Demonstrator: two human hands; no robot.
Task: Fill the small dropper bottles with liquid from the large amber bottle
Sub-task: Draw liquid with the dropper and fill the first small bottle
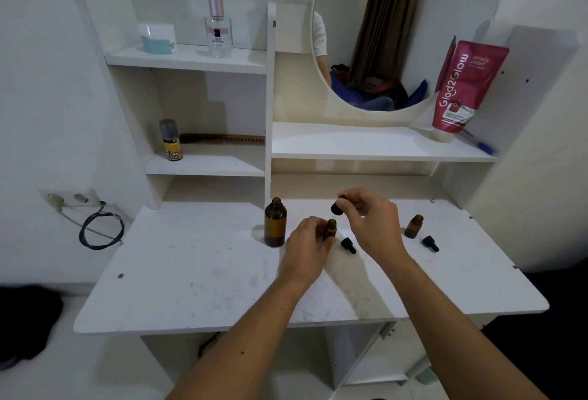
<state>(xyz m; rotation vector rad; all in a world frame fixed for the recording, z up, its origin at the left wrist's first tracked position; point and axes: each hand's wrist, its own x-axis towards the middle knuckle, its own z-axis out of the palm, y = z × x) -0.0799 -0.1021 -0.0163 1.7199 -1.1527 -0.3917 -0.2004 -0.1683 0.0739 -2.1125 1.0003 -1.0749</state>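
The large amber bottle stands uncapped on the white tabletop, left of my hands. My left hand grips a small amber bottle standing on the table. Just above it, my right hand pinches a black dropper cap with its tip pointing down at that bottle's mouth. A second small amber bottle stands open to the right. Two black dropper caps lie on the table: one between my hands, one beside the right bottle.
White shelves rise behind the tabletop with a perfume bottle, a jar, a small spray can and a comb. A round mirror and a red tube stand at the back right. A coiled cable hangs at the left.
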